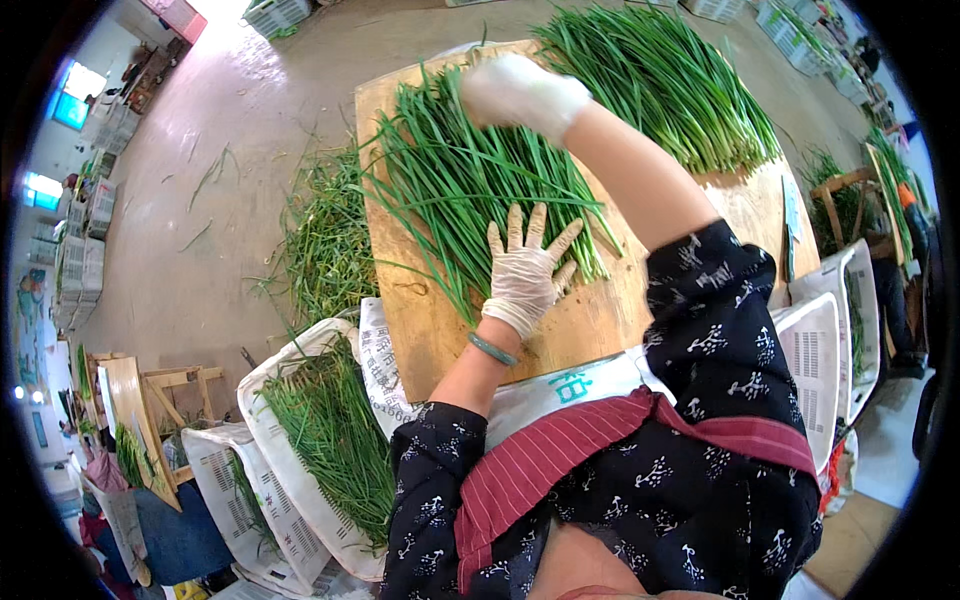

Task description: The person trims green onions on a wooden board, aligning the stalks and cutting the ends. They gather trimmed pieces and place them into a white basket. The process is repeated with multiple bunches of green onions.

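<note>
My left hand (523, 274), in a thin whitish glove, lies with fingers spread on the lower part of a loose layer of green garlic chives (457, 180). My right hand (521, 94), gloved too and blurred, is over the leafy upper end of the same chives. Whether its fingers hold any leaves cannot be seen. The chives lie across a wooden board (592, 322), their pale stem ends towards its lower right. A larger, neatly lined-up pile of chives (660, 90) rests on the board's far right, beyond my right forearm.
A flat tool with a dark edge (790, 225) lies at the board's right edge. To the left, a white plastic crate (251, 390) holds chives, and loose trimmings (330, 232) heap beside the board. White crates (810, 367) stand at right. A printed white sack (517, 409) hangs along the near edge.
</note>
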Action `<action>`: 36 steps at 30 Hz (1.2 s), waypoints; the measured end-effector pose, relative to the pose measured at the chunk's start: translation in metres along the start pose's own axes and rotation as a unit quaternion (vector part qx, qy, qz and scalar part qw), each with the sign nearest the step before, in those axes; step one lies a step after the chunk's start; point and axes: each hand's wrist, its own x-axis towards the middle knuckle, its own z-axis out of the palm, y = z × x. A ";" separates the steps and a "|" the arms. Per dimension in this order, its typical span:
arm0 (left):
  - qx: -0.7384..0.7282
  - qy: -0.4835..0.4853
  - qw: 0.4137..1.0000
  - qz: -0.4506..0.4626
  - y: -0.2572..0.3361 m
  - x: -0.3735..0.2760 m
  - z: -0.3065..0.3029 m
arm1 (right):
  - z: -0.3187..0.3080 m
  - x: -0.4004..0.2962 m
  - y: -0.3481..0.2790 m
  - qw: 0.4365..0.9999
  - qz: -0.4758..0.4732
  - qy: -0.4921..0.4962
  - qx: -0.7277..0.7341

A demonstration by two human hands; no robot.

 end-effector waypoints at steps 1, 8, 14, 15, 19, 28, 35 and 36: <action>0.011 -0.005 1.000 -0.004 -0.001 -0.001 -0.002 | 0.003 -0.021 -0.002 0.990 0.054 -0.123 -0.040; -0.022 -0.035 0.999 -0.015 0.007 0.006 0.001 | 0.070 -0.128 0.033 0.963 0.145 -0.221 0.051; 0.028 -0.035 0.999 -0.006 0.004 0.003 0.003 | 0.001 -0.069 0.046 0.974 0.117 -0.114 0.155; 0.030 -0.028 0.999 -0.010 0.001 -0.001 0.004 | -0.019 -0.045 0.033 0.985 0.091 -0.055 0.135; 0.017 -0.041 0.999 -0.014 0.006 0.003 0.003 | -0.016 0.022 0.015 0.931 -0.001 0.227 0.286; 0.020 -0.055 0.988 -0.141 0.011 0.002 -0.004 | 0.125 0.005 0.010 0.975 0.217 0.032 0.044; 0.021 -0.065 0.982 -0.174 0.010 -0.001 -0.006 | 0.091 0.019 -0.033 0.969 0.014 0.244 0.023; 0.024 -0.093 0.980 -0.175 0.011 0.001 -0.009 | 0.097 0.025 -0.043 0.980 -0.002 0.198 -0.018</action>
